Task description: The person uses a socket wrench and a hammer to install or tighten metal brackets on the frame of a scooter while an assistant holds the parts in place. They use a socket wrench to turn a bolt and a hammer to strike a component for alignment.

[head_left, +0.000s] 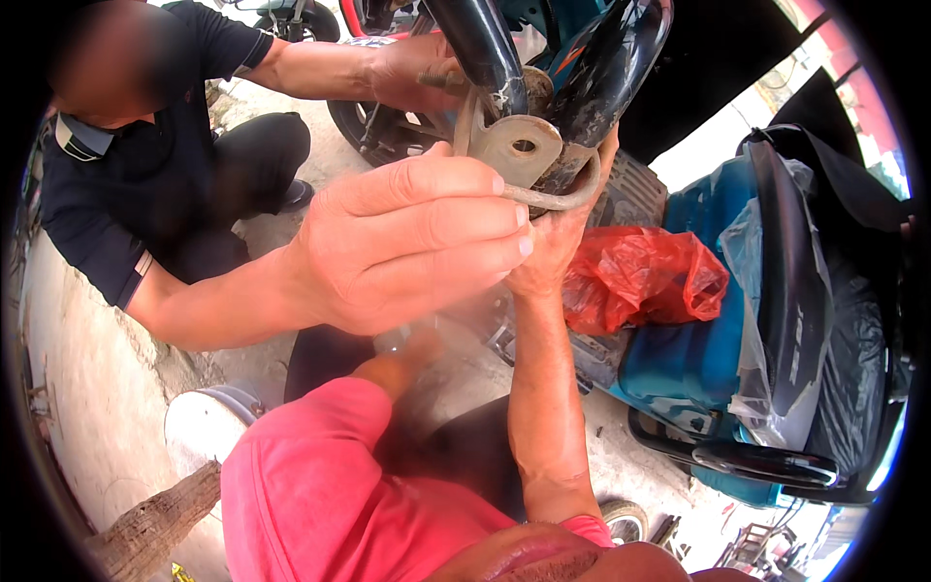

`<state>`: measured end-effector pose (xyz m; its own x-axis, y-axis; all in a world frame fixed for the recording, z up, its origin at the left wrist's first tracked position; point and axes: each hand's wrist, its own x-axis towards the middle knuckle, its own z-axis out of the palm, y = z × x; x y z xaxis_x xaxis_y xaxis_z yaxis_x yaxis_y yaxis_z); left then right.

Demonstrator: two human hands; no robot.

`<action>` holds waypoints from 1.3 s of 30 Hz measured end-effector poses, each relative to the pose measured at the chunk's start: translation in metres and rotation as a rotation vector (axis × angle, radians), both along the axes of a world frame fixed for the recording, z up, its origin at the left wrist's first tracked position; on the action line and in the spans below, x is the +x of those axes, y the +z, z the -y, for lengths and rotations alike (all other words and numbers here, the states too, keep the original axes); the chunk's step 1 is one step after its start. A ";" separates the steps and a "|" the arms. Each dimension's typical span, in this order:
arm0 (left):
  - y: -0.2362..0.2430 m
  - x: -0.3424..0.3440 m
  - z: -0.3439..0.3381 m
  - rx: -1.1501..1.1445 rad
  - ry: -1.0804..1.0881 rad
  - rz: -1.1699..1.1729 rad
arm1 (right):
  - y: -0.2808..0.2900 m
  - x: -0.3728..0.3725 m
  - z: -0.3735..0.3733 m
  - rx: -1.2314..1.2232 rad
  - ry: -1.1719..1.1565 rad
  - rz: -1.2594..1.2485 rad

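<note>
Head view: your left hand [417, 242] and right hand [558, 238] both clamp the bent metal rod [553, 199] under the bracket plate [519, 147]; it looks stiff, rusty, unyielding; hold beside the bend.

Concrete floor [78, 388] w/ white bucket [208, 422], log [155, 529], small wheel [623, 519] on it.

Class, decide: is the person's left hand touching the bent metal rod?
Touching. The head view shows the left hand with its fingertips pressed against the bent metal rod.
</note>
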<state>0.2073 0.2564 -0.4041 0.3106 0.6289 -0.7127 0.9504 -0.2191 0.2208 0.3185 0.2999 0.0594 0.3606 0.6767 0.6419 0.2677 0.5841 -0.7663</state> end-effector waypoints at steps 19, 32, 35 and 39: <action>-0.006 0.004 0.006 -0.190 0.320 0.659 | -0.007 0.013 0.004 -0.077 0.050 0.040; -0.002 -0.015 0.022 0.124 0.229 0.665 | -0.010 0.017 0.002 -0.064 0.041 0.058; 0.060 -0.011 0.029 -0.055 0.267 0.660 | -0.007 0.022 0.007 -0.054 -0.025 0.155; 0.053 -0.025 0.041 0.087 0.149 0.542 | -0.006 0.023 0.006 -0.082 -0.053 0.268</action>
<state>0.1821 0.2157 -0.3509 0.5212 0.7432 -0.4195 0.7280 -0.1307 0.6730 0.3418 0.2941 0.0530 0.2221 0.7153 0.6626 0.4955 0.5025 -0.7085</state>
